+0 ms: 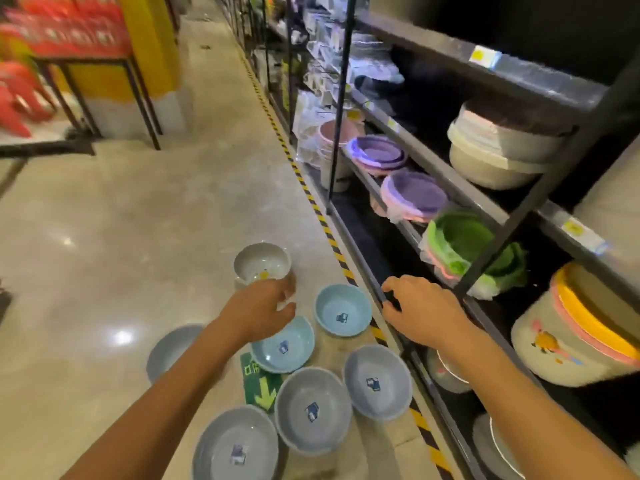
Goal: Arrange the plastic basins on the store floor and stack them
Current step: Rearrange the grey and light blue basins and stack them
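Note:
Several plastic basins lie open side up on the store floor. A white basin (pixel 262 263) is farthest away. Two light blue basins (pixel 343 310) (pixel 287 348) sit nearer, each with a sticker inside. Grey-blue basins (pixel 377 381) (pixel 313 410) (pixel 235 445) lie closest to me, and one more grey-blue basin (pixel 173 348) is partly hidden behind my left forearm. My left hand (pixel 263 306) reaches to the white basin's near rim with its fingers apart; whether it touches is unclear. My right hand (pixel 422 310) rests on the shelf rail (pixel 374 275), fingers curled over it.
A dark metal shelf (pixel 485 216) runs along the right, holding stacked purple (pixel 414 195), green (pixel 460 244) and cream (pixel 498 150) basins. Yellow-black tape (pixel 311 199) marks the floor at its foot. A green arrow sticker (pixel 259 386) lies among the basins. A rack with red goods (pixel 69 36) stands far left.

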Demonstrator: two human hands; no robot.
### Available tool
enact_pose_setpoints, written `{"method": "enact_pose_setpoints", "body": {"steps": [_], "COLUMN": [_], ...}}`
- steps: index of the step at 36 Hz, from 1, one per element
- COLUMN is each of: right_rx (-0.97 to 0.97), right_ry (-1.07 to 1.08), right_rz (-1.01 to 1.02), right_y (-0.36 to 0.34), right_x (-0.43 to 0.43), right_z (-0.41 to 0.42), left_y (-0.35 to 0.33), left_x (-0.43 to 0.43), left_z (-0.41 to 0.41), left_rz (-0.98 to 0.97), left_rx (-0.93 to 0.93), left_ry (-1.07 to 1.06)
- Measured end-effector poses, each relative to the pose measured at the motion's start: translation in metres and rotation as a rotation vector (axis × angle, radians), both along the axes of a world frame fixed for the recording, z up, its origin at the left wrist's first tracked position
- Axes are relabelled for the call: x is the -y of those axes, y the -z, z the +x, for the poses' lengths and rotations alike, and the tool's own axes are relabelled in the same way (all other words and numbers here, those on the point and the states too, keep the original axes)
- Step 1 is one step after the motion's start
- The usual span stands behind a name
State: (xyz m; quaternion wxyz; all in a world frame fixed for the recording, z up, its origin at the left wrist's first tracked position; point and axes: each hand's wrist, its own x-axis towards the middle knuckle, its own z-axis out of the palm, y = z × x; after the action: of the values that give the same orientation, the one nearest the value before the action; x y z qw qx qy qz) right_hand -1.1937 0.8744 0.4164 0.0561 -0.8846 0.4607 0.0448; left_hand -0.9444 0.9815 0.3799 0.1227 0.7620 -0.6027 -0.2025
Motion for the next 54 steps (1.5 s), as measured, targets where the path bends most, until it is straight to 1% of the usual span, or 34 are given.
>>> {"method": "enact_pose_setpoints", "body": {"steps": [5, 9, 14, 18, 26, 31, 36, 41, 43, 45, 47, 49, 51, 54], "right_rx": [-0.011, -0.033, -0.032, -0.029, -0.099, -0.165, -0.124, -0.14, -0.16, -0.161, -0.174, -0.156, -0.149, -0.122], "right_ry": [-0.139, -0.195, -0.218, -0.195, -0.174, -0.213, -0.159, -0.109, -0.112, -0.117, -0.117, -0.102, -0.077, -0.036], "right_rz": [0.061, 0.117, 0.134, 0.128, 0.164, 0.182, 0.168, 0.167, 0.167, 0.146, 0.133, 0.099, 0.086, 0.087], "right_y": [0.022, 0.042, 0.074, 0.118, 0.257, 0.392, 0.519, 0.63, 0.666, 0.698, 0.726, 0.751, 0.773, 0.799], "right_x": [0.034, 0.051, 0.064, 0.072, 0.084, 0.089, 0.098, 0.108, 0.108, 0.11, 0.11, 0.118, 0.129, 0.147], "right_z": [0.012, 0.019, 0.027, 0.036, 0.044, 0.046, 0.045, 0.039, 0.039, 0.039, 0.037, 0.032, 0.024, 0.003], "left_y": [0.013, 0.036, 0.077, 0.122, 0.248, 0.373, 0.497, 0.605, 0.641, 0.674, 0.703, 0.728, 0.749, 0.776], "left_x": [-0.006, -0.002, -0.002, -0.003, 0.003, 0.01, 0.019, 0.026, 0.029, 0.035, 0.042, 0.053, 0.068, 0.098], "left_z": [-0.017, -0.027, -0.026, -0.017, 0.005, 0.007, 0.011, 0.013, 0.014, 0.015, 0.012, 0.006, -0.005, -0.029], "left_rz": [0.008, 0.028, 0.031, 0.032, 0.036, 0.068, 0.07, 0.063, 0.06, 0.066, 0.077, 0.047, 0.01, 0.006], "left_rx": [-0.015, 0.0, -0.032, -0.031, 0.014, 0.027, 0.057, 0.05, 0.067, 0.135, 0.179, 0.208, 0.207, 0.214], "left_ry": [-0.204, -0.309, -0.347, -0.352, -0.328, -0.351, -0.299, -0.318, -0.298, -0.257, -0.191, -0.12, -0.058, -0.004]}}
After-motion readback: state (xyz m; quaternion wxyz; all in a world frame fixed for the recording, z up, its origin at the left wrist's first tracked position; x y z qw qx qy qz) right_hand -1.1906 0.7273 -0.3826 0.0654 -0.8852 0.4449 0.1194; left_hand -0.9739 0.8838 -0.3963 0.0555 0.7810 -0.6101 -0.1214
